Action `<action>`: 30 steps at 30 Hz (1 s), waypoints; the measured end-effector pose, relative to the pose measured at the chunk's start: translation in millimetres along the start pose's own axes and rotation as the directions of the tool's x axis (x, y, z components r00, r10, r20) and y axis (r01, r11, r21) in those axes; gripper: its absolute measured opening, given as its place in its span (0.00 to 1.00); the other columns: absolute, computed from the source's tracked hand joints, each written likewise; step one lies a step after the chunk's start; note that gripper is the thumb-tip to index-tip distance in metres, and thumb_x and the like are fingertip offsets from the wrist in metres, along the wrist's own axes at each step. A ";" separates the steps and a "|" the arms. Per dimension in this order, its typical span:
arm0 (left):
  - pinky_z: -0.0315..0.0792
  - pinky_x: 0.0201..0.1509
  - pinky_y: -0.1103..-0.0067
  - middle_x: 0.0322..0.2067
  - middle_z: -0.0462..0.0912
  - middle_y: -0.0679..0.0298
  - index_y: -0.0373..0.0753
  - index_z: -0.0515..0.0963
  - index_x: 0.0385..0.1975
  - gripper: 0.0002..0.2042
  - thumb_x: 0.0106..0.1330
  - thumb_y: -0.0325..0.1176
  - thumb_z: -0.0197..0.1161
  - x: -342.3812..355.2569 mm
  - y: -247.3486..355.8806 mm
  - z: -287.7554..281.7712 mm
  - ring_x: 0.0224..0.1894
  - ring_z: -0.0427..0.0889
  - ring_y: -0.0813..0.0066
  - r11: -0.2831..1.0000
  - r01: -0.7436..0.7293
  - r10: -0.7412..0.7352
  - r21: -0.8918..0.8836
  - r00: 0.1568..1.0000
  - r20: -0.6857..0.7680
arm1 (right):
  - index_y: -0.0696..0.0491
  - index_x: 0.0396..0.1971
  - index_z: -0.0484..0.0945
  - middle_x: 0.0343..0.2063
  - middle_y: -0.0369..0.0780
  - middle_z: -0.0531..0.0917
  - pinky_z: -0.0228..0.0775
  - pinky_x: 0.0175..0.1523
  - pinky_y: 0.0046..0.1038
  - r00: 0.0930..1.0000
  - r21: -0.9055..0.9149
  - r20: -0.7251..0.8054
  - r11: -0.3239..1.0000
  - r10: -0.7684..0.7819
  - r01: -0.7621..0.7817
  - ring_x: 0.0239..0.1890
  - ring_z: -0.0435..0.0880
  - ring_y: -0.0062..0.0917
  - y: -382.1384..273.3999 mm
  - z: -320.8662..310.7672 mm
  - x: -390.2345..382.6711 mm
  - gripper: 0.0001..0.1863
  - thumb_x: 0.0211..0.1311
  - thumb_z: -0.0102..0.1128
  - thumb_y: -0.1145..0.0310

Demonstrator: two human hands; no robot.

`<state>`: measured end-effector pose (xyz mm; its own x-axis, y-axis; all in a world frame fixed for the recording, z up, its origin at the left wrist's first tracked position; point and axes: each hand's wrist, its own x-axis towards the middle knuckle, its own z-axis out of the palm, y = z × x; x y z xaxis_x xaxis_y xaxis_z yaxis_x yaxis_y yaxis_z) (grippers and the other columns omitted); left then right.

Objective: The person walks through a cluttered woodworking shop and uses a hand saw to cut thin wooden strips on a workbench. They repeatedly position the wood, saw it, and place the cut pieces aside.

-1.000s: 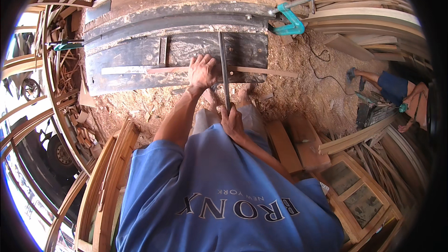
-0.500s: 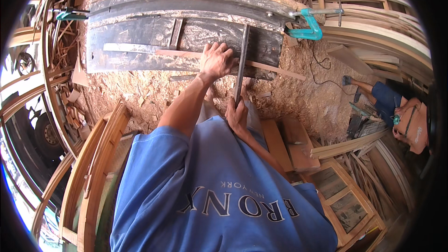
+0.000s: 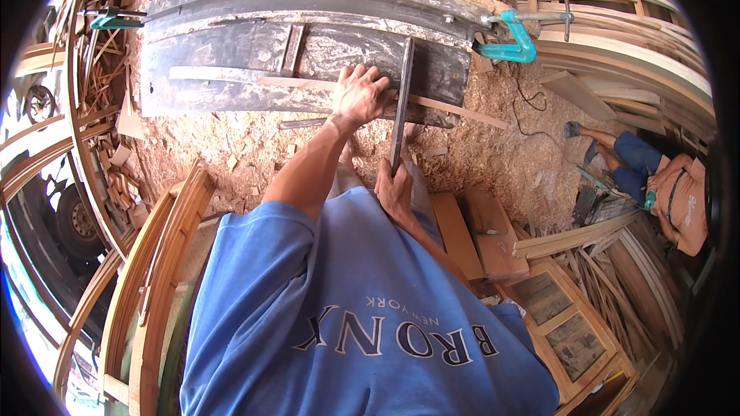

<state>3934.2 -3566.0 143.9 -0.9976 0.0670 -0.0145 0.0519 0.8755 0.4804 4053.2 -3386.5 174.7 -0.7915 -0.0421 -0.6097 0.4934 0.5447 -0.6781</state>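
My left hand point(image 3: 358, 95) presses flat on a thin wooden strip point(image 3: 455, 110) that lies across a dark curved workbench form point(image 3: 231, 54). A long dark metal bar point(image 3: 401, 104) stands nearly upright over the strip, and my right hand point(image 3: 395, 189) grips its lower end close to my body. The bar's upper end rests on the dark form. My blue shirt point(image 3: 347, 308) hides everything below my forearms.
A teal clamp point(image 3: 509, 38) bites the form's right end and another teal clamp point(image 3: 108, 19) its left end. Sawdust covers the ground. Curved wooden frames point(image 3: 154, 277) lie at left, stacked strips at top right, and a person point(image 3: 663, 177) sits at right.
The view has shifted, so the bench and hands sit slightly further right and lower. Both hands keep their hold on the strip and the bar.
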 end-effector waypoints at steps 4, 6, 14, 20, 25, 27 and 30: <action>0.61 0.52 0.65 0.39 0.77 0.65 0.49 0.80 0.35 0.16 0.67 0.54 0.56 -1.0 0.9 -2.7 0.47 0.73 0.67 1.000 0.008 -0.009 0.021 0.998 0.070 | 0.62 0.33 0.75 0.20 0.55 0.79 0.69 0.32 0.48 0.998 -0.075 -0.016 0.996 -0.053 0.051 0.27 0.81 0.53 -1.0 3.1 6.9 0.17 0.71 0.52 0.60; 0.61 0.52 0.65 0.40 0.77 0.65 0.50 0.80 0.35 0.16 0.67 0.54 0.55 -0.2 0.7 -4.6 0.47 0.73 0.67 1.000 -0.008 0.006 0.021 0.997 0.071 | 0.61 0.33 0.75 0.20 0.55 0.79 0.69 0.33 0.47 0.998 -0.091 -0.039 0.994 -0.058 0.054 0.28 0.82 0.53 0.1 2.2 7.9 0.17 0.71 0.52 0.60; 0.61 0.51 0.64 0.39 0.77 0.66 0.50 0.79 0.34 0.13 0.65 0.51 0.58 0.0 -1.0 -0.6 0.47 0.73 0.67 0.998 -0.017 0.012 0.063 0.997 0.081 | 0.61 0.33 0.75 0.21 0.55 0.80 0.70 0.33 0.46 0.976 -0.245 -0.097 0.955 -0.197 0.168 0.28 0.82 0.53 10.8 -2.7 -14.2 0.16 0.70 0.51 0.61; 0.62 0.51 0.65 0.37 0.76 0.63 0.45 0.76 0.37 0.15 0.61 0.49 0.61 -2.1 -2.9 0.6 0.46 0.74 0.63 0.999 -0.036 0.036 0.022 0.999 -0.023 | 0.60 0.23 0.75 0.14 0.44 0.77 0.67 0.25 0.36 0.980 0.121 -0.081 0.975 -0.180 0.189 0.17 0.78 0.33 -11.2 -21.1 6.2 0.18 0.71 0.52 0.63; 0.61 0.58 0.61 0.43 0.77 0.60 0.45 0.77 0.45 0.18 0.65 0.51 0.58 1.1 9.6 -9.7 0.50 0.74 0.62 0.998 0.066 -0.066 -0.005 0.998 -0.013 | 0.55 0.22 0.70 0.13 0.34 0.72 0.58 0.20 0.22 0.844 0.329 -0.199 0.777 -0.498 0.537 0.14 0.66 0.16 -11.4 -71.4 -16.9 0.18 0.74 0.45 0.66; 0.58 0.65 0.58 0.50 0.78 0.60 0.47 0.77 0.53 0.25 0.68 0.59 0.53 8.5 22.7 -10.1 0.55 0.74 0.65 1.000 0.009 -0.010 -0.021 1.000 -0.019 | 0.54 0.21 0.69 0.14 0.34 0.72 0.58 0.22 0.22 0.845 0.367 -0.260 0.761 -0.467 0.534 0.15 0.67 0.17 -3.2 -88.4 -29.0 0.18 0.75 0.45 0.65; 0.57 0.67 0.58 0.57 0.78 0.62 0.48 0.75 0.58 0.28 0.68 0.61 0.54 31.1 51.7 3.0 0.60 0.73 0.67 0.960 -0.255 0.241 0.115 0.962 0.126 | 0.54 0.21 0.69 0.15 0.33 0.72 0.58 0.22 0.21 0.890 0.348 -0.199 0.820 -0.410 0.455 0.16 0.67 0.16 16.0 -105.2 -37.1 0.19 0.75 0.46 0.63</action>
<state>3906.0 -3517.2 165.7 -0.9419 0.3356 -0.0093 0.3095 0.8786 0.3638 4052.6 -3288.2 229.7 -0.9786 -0.0937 -0.1831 0.1696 0.1362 -0.9761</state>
